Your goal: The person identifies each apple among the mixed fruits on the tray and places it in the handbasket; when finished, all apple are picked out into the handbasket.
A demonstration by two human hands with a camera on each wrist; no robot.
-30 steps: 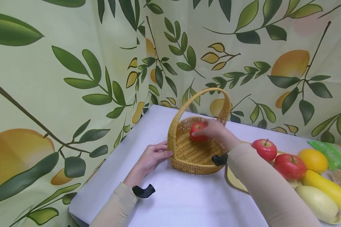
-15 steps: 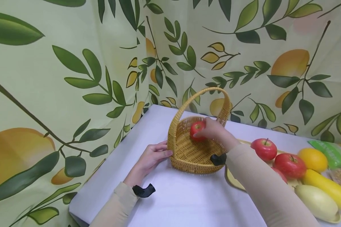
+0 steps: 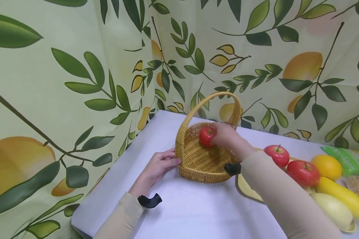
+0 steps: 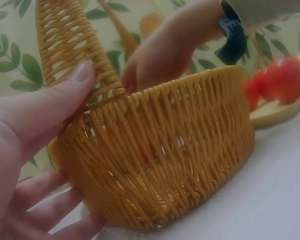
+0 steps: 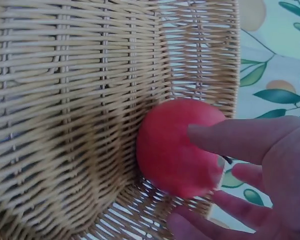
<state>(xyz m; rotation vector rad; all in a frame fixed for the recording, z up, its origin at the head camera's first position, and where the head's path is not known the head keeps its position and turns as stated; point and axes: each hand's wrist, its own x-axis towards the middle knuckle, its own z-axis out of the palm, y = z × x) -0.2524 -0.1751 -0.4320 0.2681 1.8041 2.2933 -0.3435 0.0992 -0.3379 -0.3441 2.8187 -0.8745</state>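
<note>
At the left side of the basket (image 3: 203, 161), the left hand (image 3: 158, 166) rests on it, straight-fingered; inside, near the far wall, sits a red apple (image 3: 206, 136), the right hand (image 3: 227, 136) spread loosely about it; a stray nudge could set it rolling.

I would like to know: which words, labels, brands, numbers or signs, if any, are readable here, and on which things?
None can be read.
Green packet: pale marks that look like printing, too small and blurred to read.
Basket and the red apple inside it: no lettering visible.
</note>
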